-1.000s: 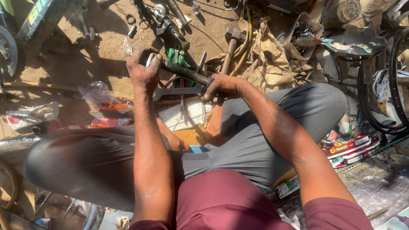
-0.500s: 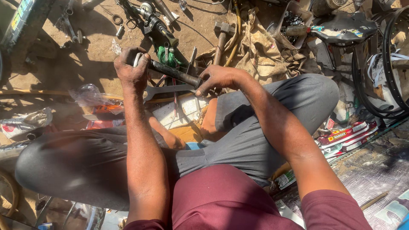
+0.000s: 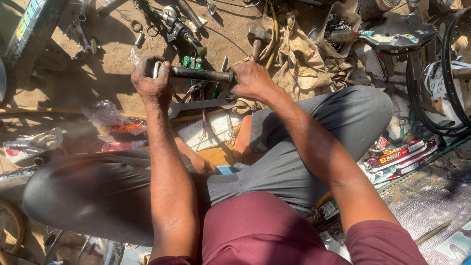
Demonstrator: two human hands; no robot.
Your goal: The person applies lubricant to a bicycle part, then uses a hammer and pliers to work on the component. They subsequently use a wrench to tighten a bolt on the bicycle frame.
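I sit on the ground with my knees apart, in grey trousers. A dark metal bar with a black rubber grip (image 3: 201, 74) is held level in front of me. My left hand (image 3: 151, 81) is closed around its left end, where a shiny metal part shows. My right hand (image 3: 251, 80) grips its right end. Just below the bar lies a flat grey spanner (image 3: 203, 104) on the dirt, with pliers and green-handled tools beside it.
A hammer (image 3: 258, 38) and dirty cloth (image 3: 299, 64) lie ahead. A plastic tub of small parts (image 3: 338, 22) sits at top right. A bicycle wheel (image 3: 449, 73) stands right, red boxes (image 3: 402, 157) below it. Plastic wrappers (image 3: 105, 115) lie left.
The bar was tilted, lower on the right; now it lies level and both hands have shifted a little toward me and to the right. My right hand has moved onto the bar's end.
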